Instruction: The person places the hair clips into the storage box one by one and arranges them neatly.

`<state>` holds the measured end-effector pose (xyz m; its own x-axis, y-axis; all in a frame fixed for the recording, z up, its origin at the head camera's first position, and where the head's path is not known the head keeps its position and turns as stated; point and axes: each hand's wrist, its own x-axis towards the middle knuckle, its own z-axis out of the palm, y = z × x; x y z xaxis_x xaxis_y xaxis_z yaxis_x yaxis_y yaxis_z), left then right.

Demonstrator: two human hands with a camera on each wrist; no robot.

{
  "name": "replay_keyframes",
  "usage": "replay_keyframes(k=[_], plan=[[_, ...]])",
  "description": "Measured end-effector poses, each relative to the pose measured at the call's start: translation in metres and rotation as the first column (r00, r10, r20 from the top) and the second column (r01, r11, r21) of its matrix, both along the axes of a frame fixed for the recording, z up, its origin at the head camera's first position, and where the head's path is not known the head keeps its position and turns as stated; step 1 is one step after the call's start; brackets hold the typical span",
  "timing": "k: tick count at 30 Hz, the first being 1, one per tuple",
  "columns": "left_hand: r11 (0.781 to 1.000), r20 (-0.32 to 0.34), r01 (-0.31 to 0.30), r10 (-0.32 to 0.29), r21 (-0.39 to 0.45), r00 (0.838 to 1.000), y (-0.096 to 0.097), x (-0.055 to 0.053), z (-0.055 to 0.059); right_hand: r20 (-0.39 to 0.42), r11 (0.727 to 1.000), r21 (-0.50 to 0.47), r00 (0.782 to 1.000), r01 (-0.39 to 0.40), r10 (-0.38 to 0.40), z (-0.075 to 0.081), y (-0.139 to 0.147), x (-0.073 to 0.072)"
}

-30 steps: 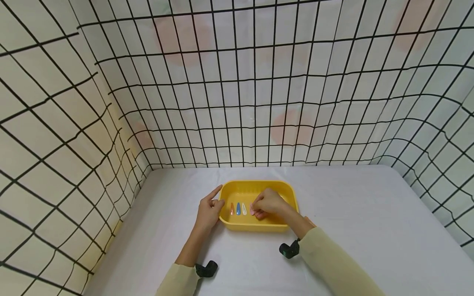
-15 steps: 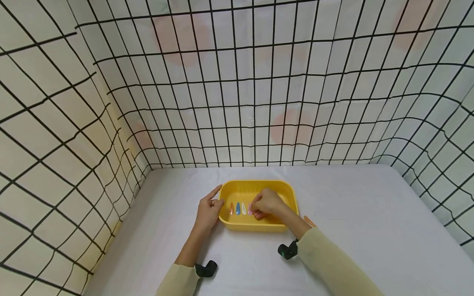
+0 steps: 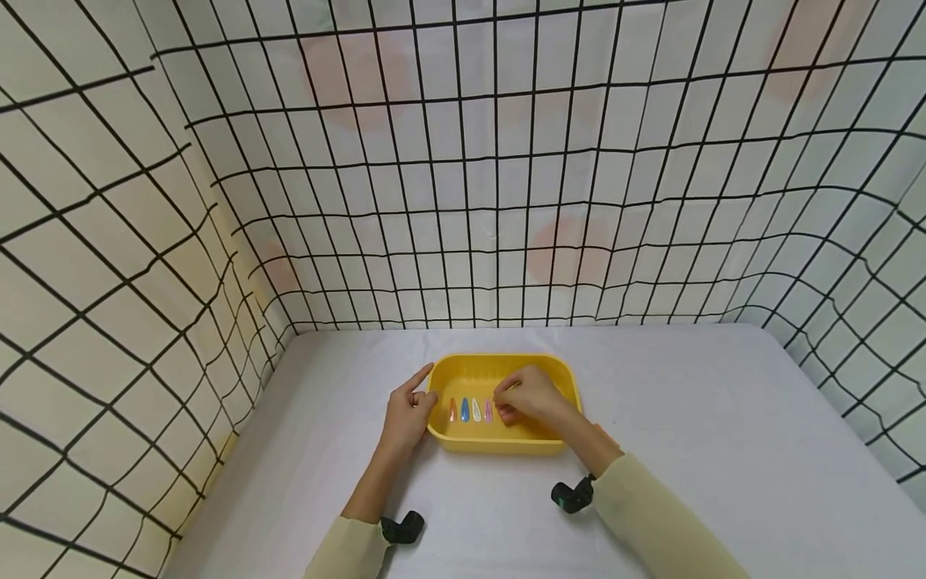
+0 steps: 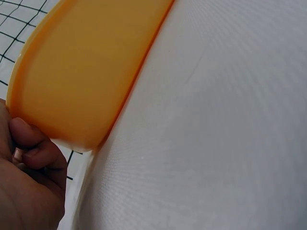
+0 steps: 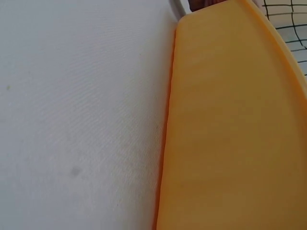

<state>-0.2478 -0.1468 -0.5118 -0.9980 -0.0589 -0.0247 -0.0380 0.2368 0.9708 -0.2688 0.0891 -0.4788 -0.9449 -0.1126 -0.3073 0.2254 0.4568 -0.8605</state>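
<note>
While the left hand (image 3: 407,414) rests against the yellow tray's (image 3: 506,368) nine-o'clock rim, index finger straight, the right hand (image 3: 530,396) curls inside, fingertips beside the pink hair clip (image 3: 488,411); whether it pinches, I cannot tell.

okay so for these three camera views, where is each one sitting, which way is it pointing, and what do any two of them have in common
Head: worn on the head, looking forward and down at the yellow tray on the white table inside a wire grid; both forearms, the left hand and right hand show.
Left wrist: low beside the tray's outer wall, facing along the table; only curled fingers show.
Right wrist: low against the tray wall; a sliver of skin shows at the top edge.
Shared: both wrist views show the tray wall, tabletop and a corner of grid.
</note>
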Motion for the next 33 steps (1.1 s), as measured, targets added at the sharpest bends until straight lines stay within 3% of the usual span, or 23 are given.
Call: replay_keyframes(k=[8,19,33], plan=[[1.000,-0.009,-0.004,0.004,0.017,1.000,-0.001,0.000,-0.001,-0.077,0.996,-0.085,0.997,-0.030,0.024,0.005,0.010,0.006],[1.000,0.001,0.000,0.000,0.020,1.000,0.001,0.001,0.001,-0.123,0.980,-0.175,0.990,-0.097,0.076,0.018,0.036,0.016],[1.000,0.006,-0.003,0.003,0.015,1.000,0.002,0.001,0.000,-0.160,0.957,-0.238,0.978,-0.167,0.131,0.024,0.097,0.026]])
